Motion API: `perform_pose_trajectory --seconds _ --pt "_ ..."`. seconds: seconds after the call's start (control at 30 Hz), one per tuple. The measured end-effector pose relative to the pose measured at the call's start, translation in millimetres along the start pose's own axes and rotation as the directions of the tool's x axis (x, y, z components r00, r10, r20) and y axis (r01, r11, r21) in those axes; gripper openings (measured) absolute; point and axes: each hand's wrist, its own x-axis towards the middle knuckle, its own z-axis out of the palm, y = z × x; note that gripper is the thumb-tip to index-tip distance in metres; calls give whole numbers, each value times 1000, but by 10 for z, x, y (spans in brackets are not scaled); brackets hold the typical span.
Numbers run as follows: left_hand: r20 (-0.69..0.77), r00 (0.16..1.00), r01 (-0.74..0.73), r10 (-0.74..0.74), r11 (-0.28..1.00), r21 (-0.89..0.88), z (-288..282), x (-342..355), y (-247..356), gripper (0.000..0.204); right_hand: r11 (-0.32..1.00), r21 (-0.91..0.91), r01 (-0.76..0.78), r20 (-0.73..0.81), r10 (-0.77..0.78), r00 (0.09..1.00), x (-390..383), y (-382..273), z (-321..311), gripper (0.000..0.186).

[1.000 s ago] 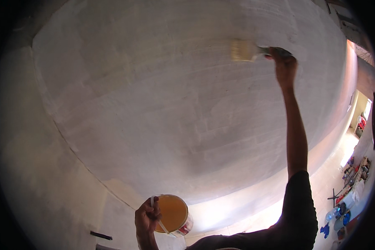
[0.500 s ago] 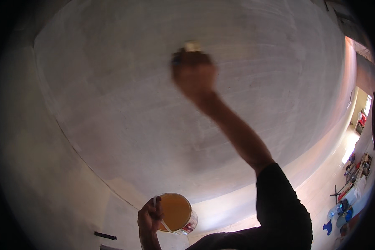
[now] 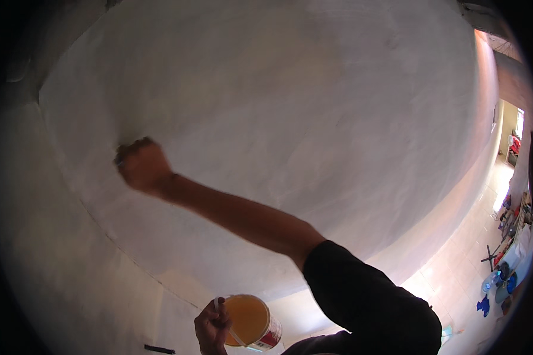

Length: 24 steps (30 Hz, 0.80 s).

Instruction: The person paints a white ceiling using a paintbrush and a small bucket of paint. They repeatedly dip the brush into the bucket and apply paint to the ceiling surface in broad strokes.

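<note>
The left grip (image 3: pixel 212 325) curls round the handle (image 3: pixel 217 305) of a bucket (image 3: pixel 272 335) just right of it, liquid (image 3: pixel 247 319) inside. The right grip (image 3: pixel 142 167), closed, likely on a hidden brush, is at a patchy wall (image 3: pixel 278 136); I can't tell finished from unfinished.

The wall (image 3: pixel 290 154) is mottled grey, the bucket (image 3: pixel 273 331) white-and-red outside, amber inside, the sleeve (image 3: pixel 361 296) black.

The wall (image 3: pixel 278 148) lay dim; glare whitened the floor (image 3: pixel 450 275) at right. Edges bowed toward the black rim. The right hand (image 3: pixel 143 167) seemed slightly blurred.
</note>
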Motion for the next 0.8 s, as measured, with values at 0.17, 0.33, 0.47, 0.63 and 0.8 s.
perform_pose_trajectory --seconds 0.17,0.33,0.47,0.63,0.8 --pt "-47 998 -41 41 999 19 234 -168 52 27 952 27 -306 -72 307 949 64 936 -1437 21" --pt "-23 999 -22 22 999 30 251 -152 51 21 910 -152 -387 -273 337 901 -67 1616 -3246 21" --pt "-6 1000 21 -21 999 28 14 -12 -29 43 853 -306 -422 -379 297 876 -236 1870 -4432 21" --pt "-26 999 -24 24 999 26 190 -134 51 42 822 -317 -473 -368 352 860 -410 1318 -4708 25" --pt "38 999 10 -10 1000 7 63 -105 38 48 728 -41 -684 -95 679 728 -1043 447 -4174 27"
